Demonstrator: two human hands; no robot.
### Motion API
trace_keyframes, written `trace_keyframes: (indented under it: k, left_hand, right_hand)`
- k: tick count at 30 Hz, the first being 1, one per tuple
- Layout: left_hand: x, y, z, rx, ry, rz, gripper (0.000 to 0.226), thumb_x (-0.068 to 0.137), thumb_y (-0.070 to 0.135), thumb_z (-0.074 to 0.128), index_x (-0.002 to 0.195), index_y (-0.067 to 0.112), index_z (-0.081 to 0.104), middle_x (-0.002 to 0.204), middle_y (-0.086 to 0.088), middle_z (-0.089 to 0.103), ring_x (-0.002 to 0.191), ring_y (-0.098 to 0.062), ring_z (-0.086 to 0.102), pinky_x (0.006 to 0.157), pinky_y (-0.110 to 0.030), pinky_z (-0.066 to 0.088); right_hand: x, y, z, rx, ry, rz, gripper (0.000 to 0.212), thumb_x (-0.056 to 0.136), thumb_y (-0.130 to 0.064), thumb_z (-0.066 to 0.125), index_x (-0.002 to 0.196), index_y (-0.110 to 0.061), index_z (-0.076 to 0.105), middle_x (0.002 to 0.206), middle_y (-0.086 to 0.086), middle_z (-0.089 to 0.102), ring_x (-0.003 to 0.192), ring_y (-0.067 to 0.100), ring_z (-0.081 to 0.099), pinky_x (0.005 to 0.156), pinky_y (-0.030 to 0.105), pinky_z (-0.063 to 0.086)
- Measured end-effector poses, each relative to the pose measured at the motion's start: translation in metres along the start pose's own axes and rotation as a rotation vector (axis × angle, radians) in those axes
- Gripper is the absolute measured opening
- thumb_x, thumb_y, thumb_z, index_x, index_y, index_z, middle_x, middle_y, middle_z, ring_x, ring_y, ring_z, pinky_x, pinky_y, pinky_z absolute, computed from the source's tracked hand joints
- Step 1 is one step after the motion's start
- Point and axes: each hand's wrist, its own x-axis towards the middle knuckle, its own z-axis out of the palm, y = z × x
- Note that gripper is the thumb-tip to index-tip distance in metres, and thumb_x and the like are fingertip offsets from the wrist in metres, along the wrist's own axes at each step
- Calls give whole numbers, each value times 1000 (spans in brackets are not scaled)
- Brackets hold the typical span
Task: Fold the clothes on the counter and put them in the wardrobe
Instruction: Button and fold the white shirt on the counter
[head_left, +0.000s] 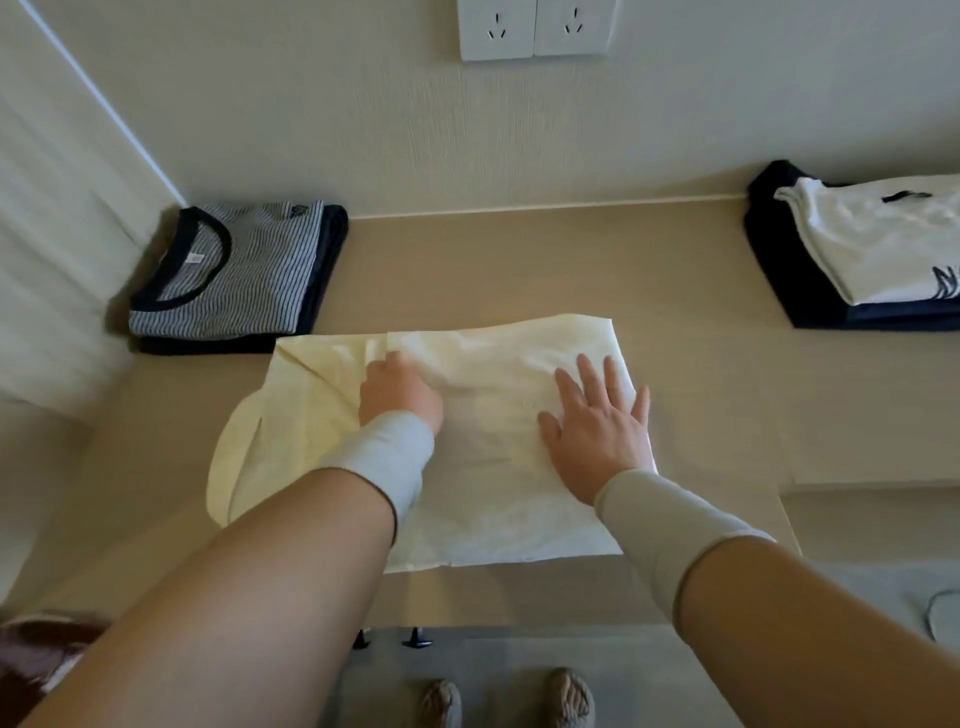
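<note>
A pale yellow shirt lies mid-worktop. The right hand presses it flat, fingers spread; the left hand pinches a fold. Folded striped T-shirt at ten o'clock, white T-shirt at two.

A pale yellow garment is spread flat on the beige counter. It is pressed by the right hand with straight fingers, while a fold is gripped by the left hand. A striped shirt is stacked at far left; a white shirt at far right.
</note>
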Motion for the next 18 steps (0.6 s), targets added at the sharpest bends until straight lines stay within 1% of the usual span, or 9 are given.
trace_keyframes:
  k: [1, 2, 4, 6, 7, 9, 12, 15, 18]
  left_hand:
    - [6, -3, -2, -48, -25, -122, 35, 93, 18, 46, 126, 9, 53, 125, -13, 55, 111, -36, 55, 84, -37, 46]
    - [12, -8, -6, -50, -61, -180, 33, 94, 20, 47, 122, 7, 58, 115, -14, 61, 102, -36, 60, 76, -34, 45]
    - [18, -17, -17, 12, -136, -165, 30, 95, 27, 48, 105, 8, 68, 93, -10, 66, 77, -31, 58, 67, -31, 41]
    - [19, -19, -27, 72, -207, -144, 32, 94, 34, 50, 88, 7, 67, 80, -8, 64, 63, -25, 52, 64, -30, 41]
    - [19, -19, -31, 92, -251, -153, 35, 94, 37, 50, 84, 7, 63, 76, -8, 60, 61, -24, 51, 64, -31, 41]
    - [17, -16, -35, 131, -328, -175, 37, 94, 42, 50, 88, 7, 58, 75, -7, 56, 67, -26, 54, 67, -31, 43]
    - [21, -14, -35, 188, -435, -144, 34, 93, 41, 53, 102, 9, 61, 92, -9, 61, 85, -29, 59, 74, -30, 46]
    - [24, -16, -33, 105, -465, -153, 32, 88, 35, 59, 100, 5, 65, 89, -8, 63, 78, -27, 58, 69, -29, 44]
    - [24, -18, -36, 49, -460, -170, 32, 90, 38, 56, 95, 7, 63, 83, -7, 62, 72, -25, 57, 68, -29, 45]
  right_hand:
    - [1, -1, -2, -4, 12, -66, 56, 100, -46, 25, 152, -26, 17, 163, -2, 0, 150, 21, -9, 120, 49, -1]
    - [4, -3, -3, 13, 11, -114, 55, 101, -45, 26, 152, -25, 18, 163, -1, 2, 150, 21, -7, 121, 45, 1]
    - [9, -8, -2, 82, -10, -162, 54, 101, -41, 29, 151, -23, 22, 163, 0, 9, 150, 20, 0, 122, 40, 4]
    - [13, -12, 3, 119, -25, -157, 52, 100, -40, 31, 149, -22, 27, 161, 1, 16, 150, 19, 6, 121, 39, 7]
    - [15, -15, 5, 116, -30, -148, 52, 100, -41, 32, 148, -22, 29, 160, 1, 19, 149, 18, 8, 120, 39, 8]
    - [16, -18, 7, 93, -38, -120, 53, 99, -44, 30, 148, -23, 30, 159, 0, 22, 149, 18, 10, 120, 41, 9]
    - [17, -22, 9, 57, -52, -90, 56, 99, -49, 28, 150, -25, 26, 160, -2, 19, 150, 19, 6, 120, 47, 5]
    - [15, -25, 9, 32, -69, -74, 62, 97, -56, 24, 151, -26, 20, 161, -4, 12, 150, 19, -1, 119, 52, 1]
    - [13, -29, 10, 5, -93, -67, 66, 97, -60, 21, 153, -27, 14, 163, -3, 4, 150, 20, -8, 119, 55, -3]
